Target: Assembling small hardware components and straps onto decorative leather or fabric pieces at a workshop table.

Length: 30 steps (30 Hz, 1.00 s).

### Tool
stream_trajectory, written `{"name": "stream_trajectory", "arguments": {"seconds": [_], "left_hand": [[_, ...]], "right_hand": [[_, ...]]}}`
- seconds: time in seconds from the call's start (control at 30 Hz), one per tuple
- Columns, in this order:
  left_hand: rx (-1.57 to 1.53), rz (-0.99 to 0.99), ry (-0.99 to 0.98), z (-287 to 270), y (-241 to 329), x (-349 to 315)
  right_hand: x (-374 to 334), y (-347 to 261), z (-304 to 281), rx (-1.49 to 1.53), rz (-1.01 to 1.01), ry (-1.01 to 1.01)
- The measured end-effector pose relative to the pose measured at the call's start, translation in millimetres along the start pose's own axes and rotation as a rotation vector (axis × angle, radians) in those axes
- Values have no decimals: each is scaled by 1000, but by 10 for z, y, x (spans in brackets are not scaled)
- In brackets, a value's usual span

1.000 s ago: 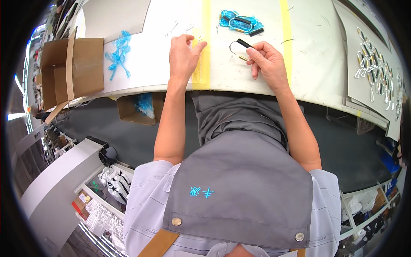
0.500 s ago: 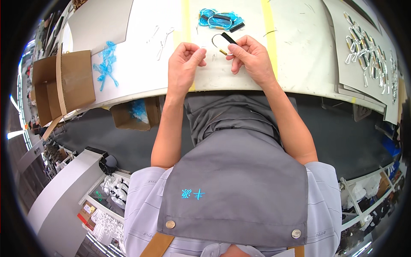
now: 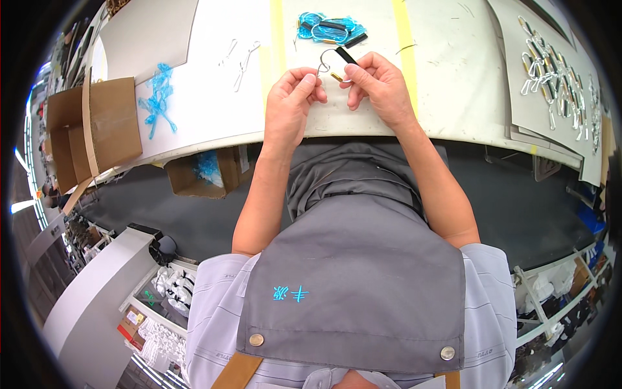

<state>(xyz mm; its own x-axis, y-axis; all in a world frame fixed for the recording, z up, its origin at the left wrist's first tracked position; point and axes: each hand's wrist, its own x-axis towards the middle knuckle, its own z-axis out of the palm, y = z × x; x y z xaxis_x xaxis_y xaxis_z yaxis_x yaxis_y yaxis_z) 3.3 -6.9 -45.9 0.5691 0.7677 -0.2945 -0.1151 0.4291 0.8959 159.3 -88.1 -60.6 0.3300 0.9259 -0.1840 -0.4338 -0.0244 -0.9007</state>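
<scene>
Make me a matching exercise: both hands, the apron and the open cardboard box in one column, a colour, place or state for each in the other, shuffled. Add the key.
1. Left hand
2. Right hand
3. Apron
4. Open cardboard box

A. Brown, toward the picture's left side
B. Holds the loop with black and gold parts
C. Gray, worn by the person
D. Pinches a small thin piece

Pairs: 1-D, 2-B, 3-C, 4-A

The right grip (image 3: 383, 89) partly hides the black-and-gold loop (image 3: 346, 56); the upper edge cuts the grey sheet (image 3: 149, 35).
</scene>
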Motion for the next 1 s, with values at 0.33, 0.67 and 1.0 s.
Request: {"name": "stream_trajectory", "arguments": {"seconds": [0.33, 0.67, 1.0], "left_hand": [[-259, -134, -57, -29, -30, -7], [161, -177, -195, 52, -19, -63], [326, 20, -132, 184, 136, 11]], "right_hand": [[4, 12, 9, 25, -21, 24], [26, 63, -18, 23, -73, 43], [28, 34, -68, 114, -10, -49]]}}
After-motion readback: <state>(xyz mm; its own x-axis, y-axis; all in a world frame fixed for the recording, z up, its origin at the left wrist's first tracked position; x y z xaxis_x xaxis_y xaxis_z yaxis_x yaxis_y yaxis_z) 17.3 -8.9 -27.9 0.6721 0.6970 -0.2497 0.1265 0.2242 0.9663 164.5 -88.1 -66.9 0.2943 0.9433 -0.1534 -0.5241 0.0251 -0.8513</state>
